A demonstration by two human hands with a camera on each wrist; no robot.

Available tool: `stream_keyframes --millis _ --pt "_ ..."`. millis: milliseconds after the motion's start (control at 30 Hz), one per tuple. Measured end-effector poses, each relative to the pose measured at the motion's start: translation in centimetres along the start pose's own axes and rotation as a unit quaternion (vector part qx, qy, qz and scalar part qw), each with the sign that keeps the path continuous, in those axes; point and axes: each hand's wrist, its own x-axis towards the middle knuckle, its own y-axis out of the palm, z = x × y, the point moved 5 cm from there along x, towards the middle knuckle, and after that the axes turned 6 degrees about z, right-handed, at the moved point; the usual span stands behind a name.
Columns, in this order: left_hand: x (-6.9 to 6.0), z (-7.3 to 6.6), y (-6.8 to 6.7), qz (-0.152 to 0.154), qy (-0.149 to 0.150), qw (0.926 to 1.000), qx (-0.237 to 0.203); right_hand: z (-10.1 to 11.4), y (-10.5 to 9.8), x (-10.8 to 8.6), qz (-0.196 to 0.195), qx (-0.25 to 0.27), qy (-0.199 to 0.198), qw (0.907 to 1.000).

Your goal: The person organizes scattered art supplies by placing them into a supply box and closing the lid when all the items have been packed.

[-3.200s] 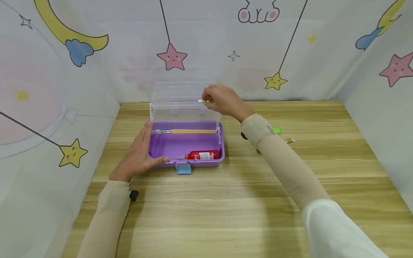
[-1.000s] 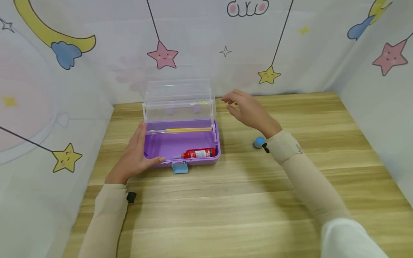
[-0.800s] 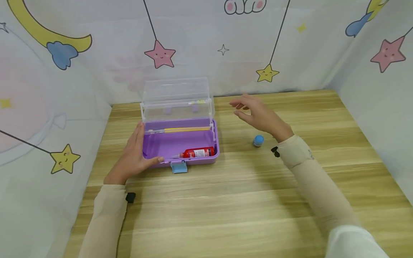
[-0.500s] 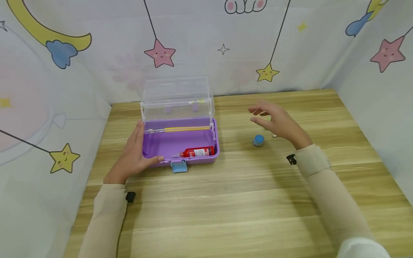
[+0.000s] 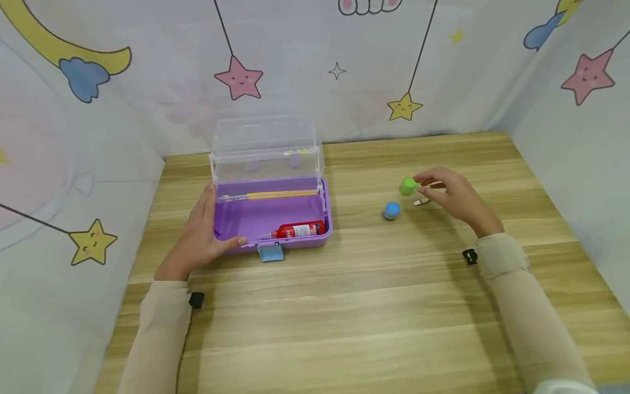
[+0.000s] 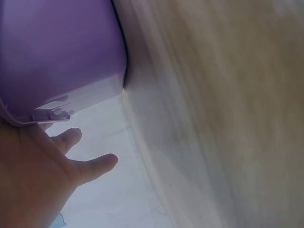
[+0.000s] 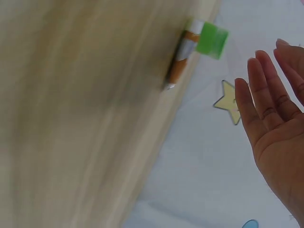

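Note:
A purple storage box (image 5: 251, 219) with raised clear upper parts (image 5: 266, 131) stands left of centre. My left hand (image 5: 194, 241) rests against its left side, thumb on the front rim; the left wrist view shows the fingers (image 6: 97, 167) extended. A red bottle (image 5: 299, 230) lies in the box, behind the front wall. Slim yellow-handled paintbrushes (image 5: 280, 195) lie along the back. My right hand (image 5: 455, 200) hovers with loose fingers over a small paint tube (image 7: 183, 59) with an orange-brown label, beside a green-capped pot (image 5: 408, 186). It holds nothing in the right wrist view (image 7: 285, 128).
A small jar with a blue lid (image 5: 391, 211) stands between the box and the right hand. In the clear upper part lies a small yellow-and-white tube (image 5: 300, 152). The blue latch (image 5: 270, 252) hangs off the front. Printed cloth walls (image 5: 354, 109) border the wooden table (image 5: 344, 306).
My right hand has let go of the yellow-and-white tube in the clear upper part and moved right and down to the paint tube and green-capped pot. The left hand has stayed on the box.

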Motion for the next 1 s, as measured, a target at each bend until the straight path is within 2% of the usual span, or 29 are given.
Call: stream_keyframes --millis 267,567,733,1000 --pt "0.0 0.0 -0.3 -0.001 -0.002 1.0000 0.001 -2.1 0.3 -0.9 0.002 -0.001 0.020 0.9998" --pt "-0.1 0.0 -0.2 -0.004 0.002 1.0000 -0.001 -3.4 0.4 -0.8 0.023 -0.032 0.008 0.9992" --pt "-0.1 0.0 -0.1 -0.004 0.000 1.0000 -0.002 -3.6 0.4 -0.6 0.048 -0.054 -0.002 0.9974" --pt "-0.2 0.0 0.0 -0.004 -0.001 1.0000 -0.003 -3.7 0.7 -0.3 0.092 -0.075 0.019 0.9927"
